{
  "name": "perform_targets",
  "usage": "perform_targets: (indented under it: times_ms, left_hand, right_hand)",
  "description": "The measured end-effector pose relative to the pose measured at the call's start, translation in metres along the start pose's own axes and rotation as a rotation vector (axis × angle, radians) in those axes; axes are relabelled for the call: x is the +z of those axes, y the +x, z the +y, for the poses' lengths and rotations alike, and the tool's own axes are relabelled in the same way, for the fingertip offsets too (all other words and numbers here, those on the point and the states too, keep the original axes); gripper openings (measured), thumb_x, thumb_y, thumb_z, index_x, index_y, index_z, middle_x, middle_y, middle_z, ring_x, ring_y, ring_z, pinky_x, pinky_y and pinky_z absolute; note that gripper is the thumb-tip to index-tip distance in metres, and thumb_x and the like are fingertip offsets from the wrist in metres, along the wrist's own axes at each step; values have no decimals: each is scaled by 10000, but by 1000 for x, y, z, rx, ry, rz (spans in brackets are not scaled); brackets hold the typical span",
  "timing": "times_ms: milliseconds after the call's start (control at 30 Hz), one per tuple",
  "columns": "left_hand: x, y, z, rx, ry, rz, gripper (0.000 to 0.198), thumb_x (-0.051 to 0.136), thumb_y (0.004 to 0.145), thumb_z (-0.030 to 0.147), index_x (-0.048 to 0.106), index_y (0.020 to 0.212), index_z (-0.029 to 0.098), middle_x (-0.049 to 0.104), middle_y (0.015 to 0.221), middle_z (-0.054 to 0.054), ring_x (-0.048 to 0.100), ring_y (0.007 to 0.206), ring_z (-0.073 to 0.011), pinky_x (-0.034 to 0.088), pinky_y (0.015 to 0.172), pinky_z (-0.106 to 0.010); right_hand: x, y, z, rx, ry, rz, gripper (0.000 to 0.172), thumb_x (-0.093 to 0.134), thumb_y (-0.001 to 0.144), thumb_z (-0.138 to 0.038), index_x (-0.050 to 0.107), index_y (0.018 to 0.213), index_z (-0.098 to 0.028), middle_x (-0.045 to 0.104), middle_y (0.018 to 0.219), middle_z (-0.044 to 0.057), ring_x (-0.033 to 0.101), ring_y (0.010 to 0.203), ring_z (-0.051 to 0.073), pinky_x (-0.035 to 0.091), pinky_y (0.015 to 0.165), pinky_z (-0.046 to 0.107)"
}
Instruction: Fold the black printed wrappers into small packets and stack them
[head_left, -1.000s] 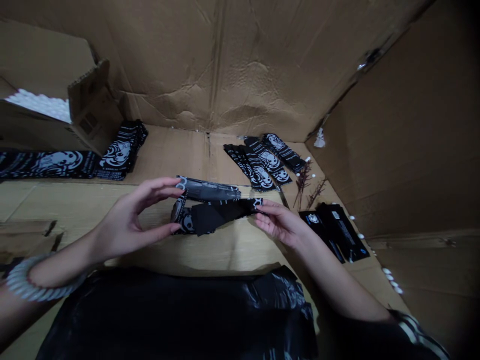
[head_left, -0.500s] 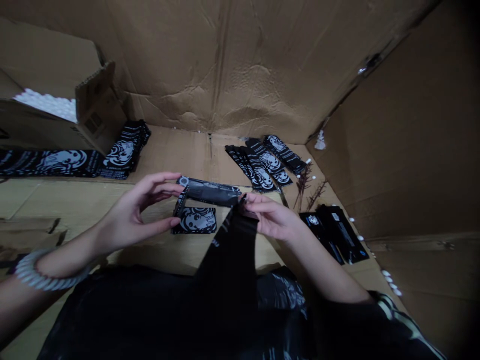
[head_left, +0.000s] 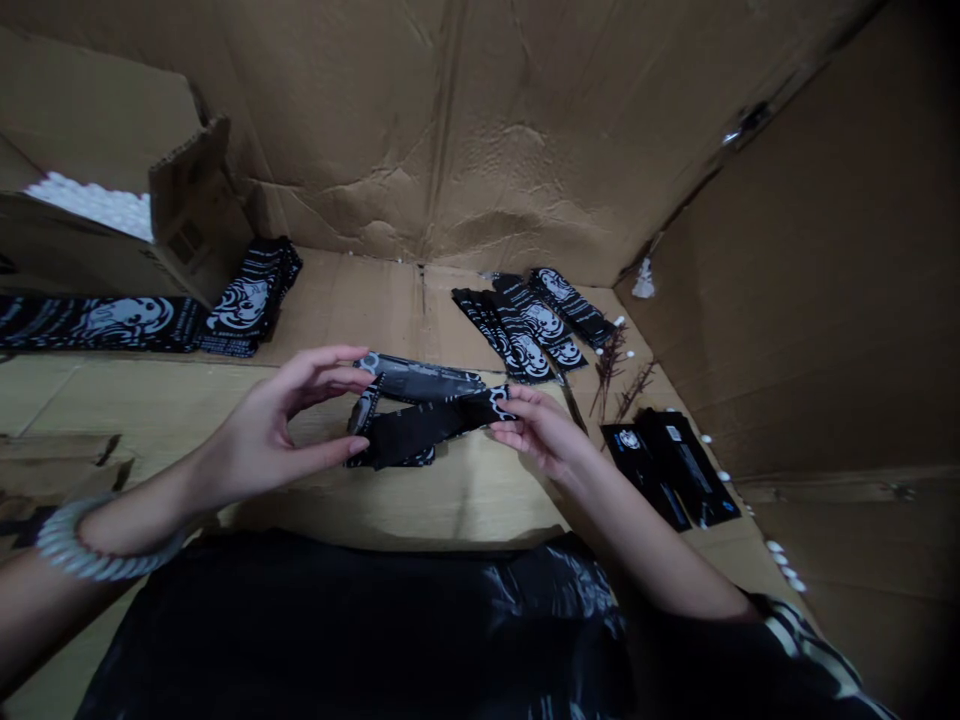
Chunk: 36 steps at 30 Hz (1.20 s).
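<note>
A long black strip with white print [head_left: 416,432] is stretched slantwise between my hands, bent at its left end. My left hand [head_left: 274,425] has its fingertips at the top and its thumb at the bottom of that bent end, holding it. My right hand [head_left: 536,425] pinches the strip's other end, where a white chain-like pattern shows. Just behind lies a greyish-black length [head_left: 427,378] with a ring print at its left; whether it is part of the same strip I cannot tell. Below the strip, a patterned black piece is mostly covered.
Printed black strips [head_left: 529,325] lie fanned at the back, with more strips [head_left: 244,300] by a cardboard box [head_left: 202,210] of white pellets. At right are black packets [head_left: 686,465] and brown twigs [head_left: 611,365]. Cardboard walls surround the table; black plastic [head_left: 337,620] lies in front.
My right hand has swung the strip's hanging length up and across toward my left hand, covering the patterned piece. My left hand has stayed nearly in place.
</note>
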<state>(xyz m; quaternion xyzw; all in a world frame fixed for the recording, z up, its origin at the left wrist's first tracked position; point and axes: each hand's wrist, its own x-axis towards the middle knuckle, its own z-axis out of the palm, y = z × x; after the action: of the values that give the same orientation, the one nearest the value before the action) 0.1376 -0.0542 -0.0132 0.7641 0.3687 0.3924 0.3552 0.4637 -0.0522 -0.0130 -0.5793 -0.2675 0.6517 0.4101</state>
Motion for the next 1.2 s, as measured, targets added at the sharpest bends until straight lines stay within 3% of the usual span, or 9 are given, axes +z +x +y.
perform_targets:
  times_ms: [167,300,433,533,767,967,1200]
  left_hand:
    - [10,6,5,20,158,-61,730,800,868,467,499,1513,305,750,1326,-95,727,1221,-300,638,1030,-425]
    - [21,14,7,68,426,-224,849,785,839,551,455,1563,254,712,1403,-161,712,1238,-373,610,1022,-516]
    - [27,18,8,9,596,-281,682,750,844,519,588,1443,235,750,1326,-156,743,1149,-365,610,945,-474]
    - [29,19,6,-61,609,-310,535,731,846,516,661,1310,258,790,1204,-109,771,1031,-327,605,825,-410]
    - [27,20,0,-94,525,-368,413,758,820,499,678,1128,236,789,1215,-108,773,1022,-314,579,839,-394]
    - [21,19,-2,-124,511,-366,534,801,780,499,673,1230,242,796,1169,-113,774,953,-337,575,797,-421]
    - [21,19,-2,-88,523,-365,460,794,781,547,699,1111,241,773,1233,-117,762,1016,-345,575,837,-436]
  right_hand:
    - [5,-15,11,-37,-32,-38,408,908,657,-205,565,876,-221,734,796,-31,751,581,115,611,549,173]
    - [12,-17,15,-129,-88,-1,428,903,587,-162,608,893,-216,687,714,-76,688,562,86,606,572,187]
    - [16,-18,18,-198,-96,31,396,873,585,-175,602,868,-224,660,705,-82,629,592,83,641,631,245]
    - [19,-24,19,-233,-112,42,423,865,558,-225,612,897,-223,666,731,-67,635,641,111,650,622,277]
    - [22,-32,11,-310,-223,11,465,839,566,-306,622,972,-243,654,732,-55,666,694,175,679,672,391]
    - [17,-28,12,-357,-295,4,474,824,589,-323,599,1000,-252,637,749,-43,647,682,169,661,671,384]
    - [18,-34,17,-355,-300,37,470,828,594,-280,601,1004,-245,620,706,-63,625,616,142,612,609,326]
